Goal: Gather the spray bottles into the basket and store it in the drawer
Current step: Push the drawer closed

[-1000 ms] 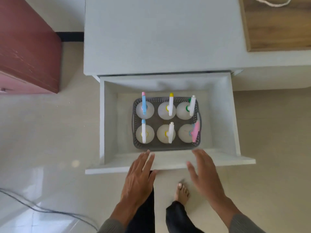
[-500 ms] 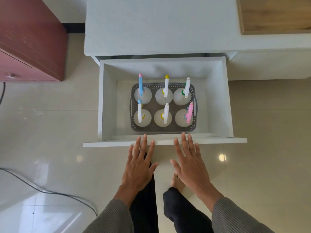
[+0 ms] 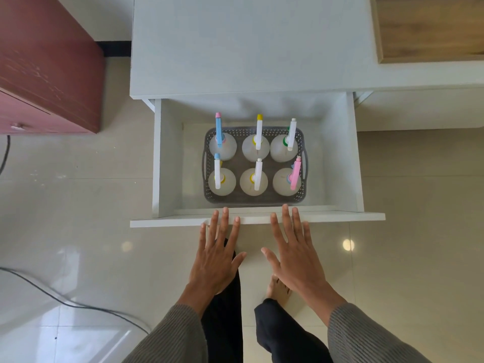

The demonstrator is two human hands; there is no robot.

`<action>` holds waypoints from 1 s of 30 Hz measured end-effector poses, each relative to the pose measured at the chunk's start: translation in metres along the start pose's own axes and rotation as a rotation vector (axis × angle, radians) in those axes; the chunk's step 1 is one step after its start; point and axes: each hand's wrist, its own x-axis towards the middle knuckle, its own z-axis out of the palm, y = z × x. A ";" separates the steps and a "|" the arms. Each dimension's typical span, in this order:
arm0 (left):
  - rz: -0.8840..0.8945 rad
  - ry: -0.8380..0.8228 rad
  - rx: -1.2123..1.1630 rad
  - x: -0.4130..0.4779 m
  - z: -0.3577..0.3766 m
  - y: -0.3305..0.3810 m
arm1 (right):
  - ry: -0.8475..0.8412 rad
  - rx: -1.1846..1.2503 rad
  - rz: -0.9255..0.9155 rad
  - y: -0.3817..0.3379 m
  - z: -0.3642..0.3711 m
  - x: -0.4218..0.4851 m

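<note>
A grey perforated basket (image 3: 254, 199) sits inside the open white drawer (image 3: 340, 217), holding several translucent spray bottles (image 3: 255, 148) with blue, yellow, green, white and pink heads, all upright in two rows. My left hand (image 3: 217, 255) and my right hand (image 3: 294, 254) are both flat with straight, spread fingers. Their fingertips lie over the top edge of the drawer's front panel, left hand near the middle, right hand just right of it. Neither hand holds anything.
The drawer projects from a white cabinet (image 3: 248, 48) with a wooden board (image 3: 429, 30) at its back right. A dark red cabinet (image 3: 44, 69) stands at left. A black cable (image 3: 65, 302) runs over the tiled floor at lower left. My legs and a bare foot (image 3: 277, 292) are below the hands.
Both hands have straightened and spread, and their fingertips now reach the drawer's front edge. The view has shifted, so the drawer sits higher in the frame than a second ago.
</note>
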 end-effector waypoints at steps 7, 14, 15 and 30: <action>0.011 -0.019 -0.032 0.028 -0.016 -0.011 | -0.006 0.012 0.000 0.000 -0.020 0.029; 0.023 -0.017 -0.016 0.062 -0.035 -0.021 | -0.013 -0.009 -0.002 0.003 -0.040 0.063; 0.027 -0.019 -0.013 0.067 -0.037 -0.023 | -0.010 -0.013 -0.003 0.004 -0.043 0.068; 0.084 -0.078 -0.025 0.149 -0.082 -0.054 | 0.001 -0.080 0.057 0.010 -0.087 0.150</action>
